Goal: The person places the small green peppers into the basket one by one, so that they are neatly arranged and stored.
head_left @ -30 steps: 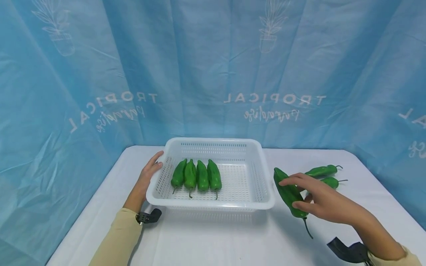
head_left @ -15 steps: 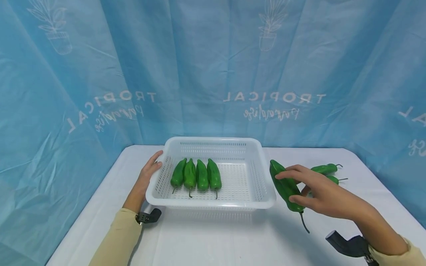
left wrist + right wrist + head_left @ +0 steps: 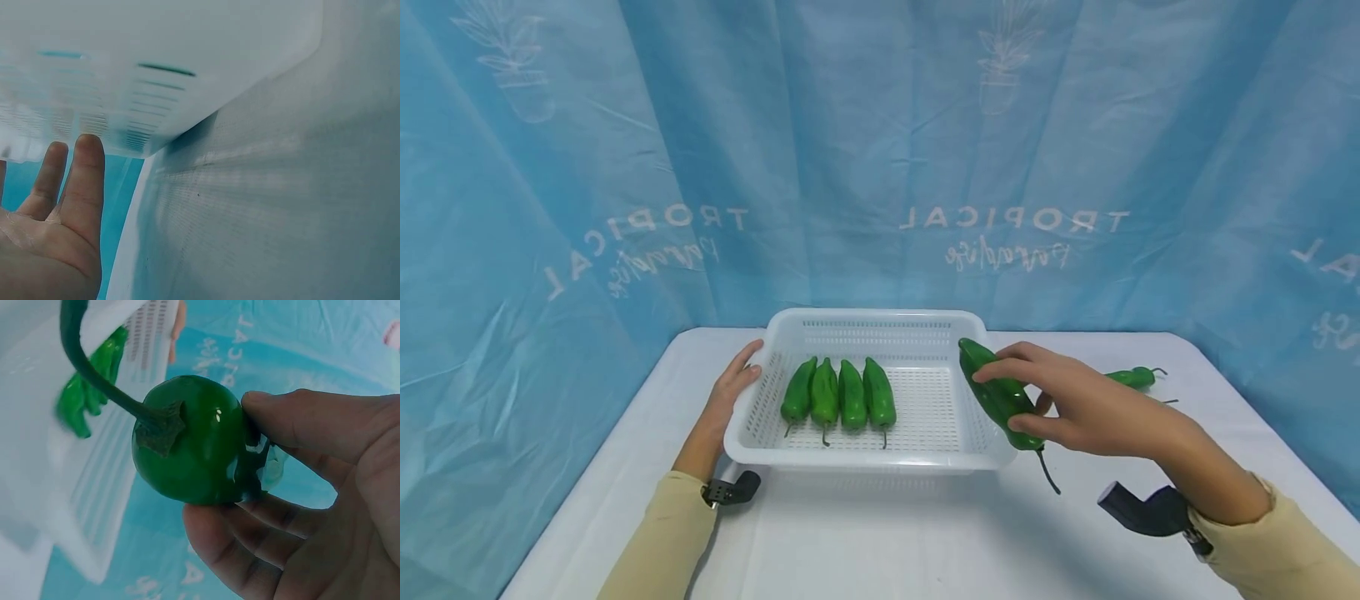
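Observation:
My right hand (image 3: 1067, 400) pinches a green chili pepper (image 3: 1000, 396) between thumb and fingers, over the right rim of the white basket (image 3: 868, 458). The pepper is tilted, its stem hanging toward the near right; the right wrist view shows its stem end (image 3: 187, 440) close up. At the basket's left side, my left hand (image 3: 722, 396) rests with extended fingers (image 3: 89, 162) against the outer wall. Several green peppers (image 3: 852, 396) lie side by side in the left half of the basket, stems toward me.
On the white table (image 3: 850, 542), beyond my right hand, lies another green pepper (image 3: 1135, 377); a stem beside it shows one more, mostly hidden. A blue printed curtain (image 3: 880, 167) hangs behind the table and along its sides. Each wrist wears a black camera (image 3: 1146, 508).
My right hand has moved left and away from me, carrying the pepper from beside the basket to over its right rim. The left hand has stayed at the basket.

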Demonstrator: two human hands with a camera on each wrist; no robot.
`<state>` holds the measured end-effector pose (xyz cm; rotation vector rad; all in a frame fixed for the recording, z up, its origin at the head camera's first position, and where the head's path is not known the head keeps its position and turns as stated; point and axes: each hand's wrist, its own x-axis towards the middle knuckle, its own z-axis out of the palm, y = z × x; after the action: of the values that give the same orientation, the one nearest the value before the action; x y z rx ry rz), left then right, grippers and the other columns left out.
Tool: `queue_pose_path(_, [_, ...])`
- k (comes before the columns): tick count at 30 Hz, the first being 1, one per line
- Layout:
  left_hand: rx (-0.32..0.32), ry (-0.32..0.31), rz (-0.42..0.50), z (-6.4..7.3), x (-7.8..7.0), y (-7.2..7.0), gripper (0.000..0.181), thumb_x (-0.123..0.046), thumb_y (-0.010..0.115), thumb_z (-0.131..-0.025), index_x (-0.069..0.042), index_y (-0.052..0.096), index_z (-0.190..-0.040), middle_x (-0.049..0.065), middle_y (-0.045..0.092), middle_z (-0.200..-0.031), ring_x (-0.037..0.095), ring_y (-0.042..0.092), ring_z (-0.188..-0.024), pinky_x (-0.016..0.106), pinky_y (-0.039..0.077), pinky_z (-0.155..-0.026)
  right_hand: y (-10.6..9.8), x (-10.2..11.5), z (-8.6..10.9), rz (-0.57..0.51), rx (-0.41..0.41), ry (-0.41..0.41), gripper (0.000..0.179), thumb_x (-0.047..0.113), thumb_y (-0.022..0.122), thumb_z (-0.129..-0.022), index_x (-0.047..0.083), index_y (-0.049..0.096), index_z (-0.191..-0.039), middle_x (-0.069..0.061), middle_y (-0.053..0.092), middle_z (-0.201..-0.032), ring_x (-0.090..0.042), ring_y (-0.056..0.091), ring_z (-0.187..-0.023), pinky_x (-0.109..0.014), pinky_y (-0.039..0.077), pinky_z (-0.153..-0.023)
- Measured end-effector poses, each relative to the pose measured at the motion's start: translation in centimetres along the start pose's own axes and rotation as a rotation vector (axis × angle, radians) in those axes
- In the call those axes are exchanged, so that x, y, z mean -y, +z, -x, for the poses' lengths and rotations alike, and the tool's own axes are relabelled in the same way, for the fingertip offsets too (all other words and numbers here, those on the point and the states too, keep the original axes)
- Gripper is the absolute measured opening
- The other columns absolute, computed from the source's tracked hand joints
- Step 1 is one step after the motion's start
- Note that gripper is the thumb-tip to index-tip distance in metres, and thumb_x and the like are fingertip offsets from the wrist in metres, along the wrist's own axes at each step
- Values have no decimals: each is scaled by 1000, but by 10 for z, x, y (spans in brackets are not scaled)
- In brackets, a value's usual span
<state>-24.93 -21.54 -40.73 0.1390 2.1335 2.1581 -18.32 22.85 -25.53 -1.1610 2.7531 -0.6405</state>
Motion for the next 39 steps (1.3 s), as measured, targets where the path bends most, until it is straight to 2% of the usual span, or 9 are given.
queue_pose_path(5, [16, -1, 32, 0, 0, -1, 59, -35, 38, -106, -27, 13, -159, 10, 23, -164, 0, 52, -120, 20, 51, -93, -1, 15, -19, 36, 40, -49, 54, 12, 73, -89, 25, 54, -138, -3, 53, -136, -9, 59, -101, -19, 55, -70])
queue_pose_path(8, [14, 0, 21, 0, 1, -2, 59, -35, 38, -106, -28, 13, -159, 9, 24, -164, 3, 51, -123, 19, 51, -93, 4, 18, -27, 45, 84, -71, 53, 12, 71, -90, 26, 53, -139, -2, 53, -135, -6, 56, -93, -20, 53, -69])
queue_pose_path(15, [-20, -7, -48, 0, 2, -1, 57, -41, 37, -106, -34, 16, -158, 8, 27, -164, 31, 42, -142, 28, 53, -96, 13, 23, -40, 90, 161, -85, 53, 12, 70, -91, 26, 53, -139, -5, 52, -136, -2, 51, -74, -21, 49, -66])
queue_pose_path(18, [-28, -14, -67, 0, 3, 0, 57, -43, 36, -105, -36, 16, -158, 7, 27, -164, 37, 39, -144, 34, 53, -99, 14, 25, -43, 107, 181, -83, 53, 14, 71, -91, 26, 53, -139, -6, 52, -135, -2, 49, -69, -21, 46, -65])
queue_pose_path(23, [-31, -19, -70, 0, 2, 0, 57, -43, 35, -105, -35, 16, -158, 7, 28, -163, 38, 39, -144, 39, 52, -102, 13, 27, -48, 93, 209, -81, 51, 15, 70, -91, 26, 54, -138, -4, 53, -131, -4, 49, -69, -22, 46, -67])
queue_pose_path(27, [-24, -20, -73, 0, 1, 0, 57, -43, 35, -105, -36, 16, -158, 7, 29, -163, 38, 39, -144, 42, 51, -103, 16, 28, -54, 93, 247, -74, 48, 16, 68, -92, 28, 55, -137, 0, 53, -128, -6, 51, -78, -25, 47, -71])
queue_pose_path(31, [-25, -24, -67, 1, 0, -1, 57, -43, 36, -105, -36, 16, -158, 7, 28, -163, 32, 43, -141, 35, 53, -99, 20, 30, -64, 105, 297, -83, 48, 16, 67, -93, 30, 55, -137, 1, 54, -127, -8, 53, -94, -28, 49, -77])
queue_pose_path(34, [-30, -22, -61, 1, 0, -1, 57, -43, 37, -105, -36, 16, -158, 6, 29, -163, 28, 44, -139, 28, 54, -94, 20, 33, -71, 94, 318, -92, 48, 15, 67, -93, 29, 55, -137, 1, 55, -127, -10, 51, -94, -29, 47, -77])
queue_pose_path(39, [-48, -29, -104, 1, 1, 0, 58, -49, 37, -104, -40, 16, -157, 4, 30, -163, 35, 43, -143, 35, 54, -98, 19, 33, -83, 88, 339, -86, 49, 16, 67, -93, 26, 54, -139, -1, 55, -130, -12, 50, -95, -30, 46, -78])
